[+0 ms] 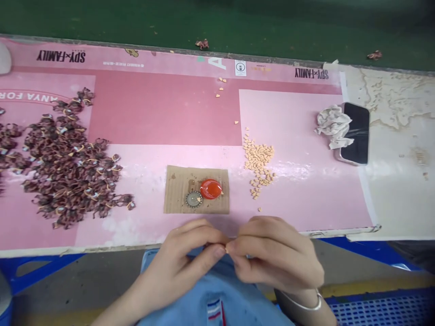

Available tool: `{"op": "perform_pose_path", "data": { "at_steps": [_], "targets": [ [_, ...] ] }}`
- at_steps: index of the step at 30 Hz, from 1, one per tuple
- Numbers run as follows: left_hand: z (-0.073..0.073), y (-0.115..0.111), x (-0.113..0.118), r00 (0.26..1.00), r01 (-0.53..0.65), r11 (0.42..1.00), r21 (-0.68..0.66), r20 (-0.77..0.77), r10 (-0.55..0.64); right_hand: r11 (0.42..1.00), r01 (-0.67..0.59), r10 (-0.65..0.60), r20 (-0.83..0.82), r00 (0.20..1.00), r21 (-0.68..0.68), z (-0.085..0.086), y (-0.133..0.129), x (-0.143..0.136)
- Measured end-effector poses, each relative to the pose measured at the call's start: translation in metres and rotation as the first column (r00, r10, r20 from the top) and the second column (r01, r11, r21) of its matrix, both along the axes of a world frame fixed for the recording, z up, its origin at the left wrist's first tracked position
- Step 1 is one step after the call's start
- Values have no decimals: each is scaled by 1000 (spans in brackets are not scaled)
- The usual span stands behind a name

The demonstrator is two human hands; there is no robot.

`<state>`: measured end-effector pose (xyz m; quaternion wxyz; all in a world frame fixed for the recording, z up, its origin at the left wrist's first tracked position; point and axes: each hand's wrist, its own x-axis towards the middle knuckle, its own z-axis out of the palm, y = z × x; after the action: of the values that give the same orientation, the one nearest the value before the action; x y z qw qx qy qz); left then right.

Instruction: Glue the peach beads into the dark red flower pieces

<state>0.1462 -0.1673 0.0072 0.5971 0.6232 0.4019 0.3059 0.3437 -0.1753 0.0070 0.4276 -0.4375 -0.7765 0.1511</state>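
Note:
My left hand (195, 253) and my right hand (272, 253) meet at the table's near edge, fingertips almost touching. Both are closed in a pinch. A tiny tan piece (227, 250) shows at the tips of my right thumb and finger. Within my left fingers only a sliver of something dark is visible; the rest is hidden. Just beyond lies a cardboard piece (176, 194), bearing a red dish (211, 189) of glossy liquid and a metal bottle cap (194, 199). Similar tan pieces (258, 158) lie scattered to the right of the cardboard.
A heap of small purplish-brown moulded pieces (68, 158) with tan and pale bits covers the left side. At right, crumpled tissue (335, 124) rests against a phone (356, 136). Beyond the pink printed sheet (163, 108) runs a green surface (238, 27) with two brown pieces on it.

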Motion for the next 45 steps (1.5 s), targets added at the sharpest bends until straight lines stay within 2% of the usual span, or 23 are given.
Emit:
{"op": "perform_pose_path", "data": {
  "at_steps": [4,9,13,16,18,20,22,26,29,31,35,38,45],
  "targets": [
    [0,-1,-3,998,-52,998,-45,38,54,998,-67,65,-58,996,-22,-1,1,-10],
    [0,0,-7,993,-114,992,-62,18,115,989,-148,149,41,988,-22,-2,5,0],
    [-3,2,-7,985,-156,981,-115,62,163,991,-137,135,113,984,8,1,6,-4],
    [-4,4,-6,968,-177,961,-214,139,209,994,-109,107,100,989,16,2,7,-10],
    [-5,4,-5,961,-189,959,-212,159,225,995,-95,95,72,993,3,1,7,-13],
    [-5,3,-4,966,-212,970,-116,127,227,998,-64,64,28,998,-3,-2,6,-15],
    [-5,2,-3,971,-236,970,54,63,232,1000,-20,20,-3,1000,-14,-5,5,-16],
    [-8,0,-4,968,-188,916,355,-91,235,998,53,-52,28,998,-45,-8,1,-21],
    [-10,0,-7,959,-125,883,453,-172,224,995,72,-69,43,997,-74,-8,2,-21],
    [-12,0,-11,953,-129,872,472,-184,240,991,92,-89,38,995,-96,-8,6,-18],
    [-12,0,-20,947,-194,891,411,-160,280,981,194,-192,128,973,-4,-13,21,-8],
    [-13,-1,-27,955,-213,924,317,-132,265,981,186,-195,230,953,62,-18,30,-4],
    [-19,-5,-27,949,-313,944,102,79,306,982,178,-187,299,936,58,-17,29,-4]
  ]
}}
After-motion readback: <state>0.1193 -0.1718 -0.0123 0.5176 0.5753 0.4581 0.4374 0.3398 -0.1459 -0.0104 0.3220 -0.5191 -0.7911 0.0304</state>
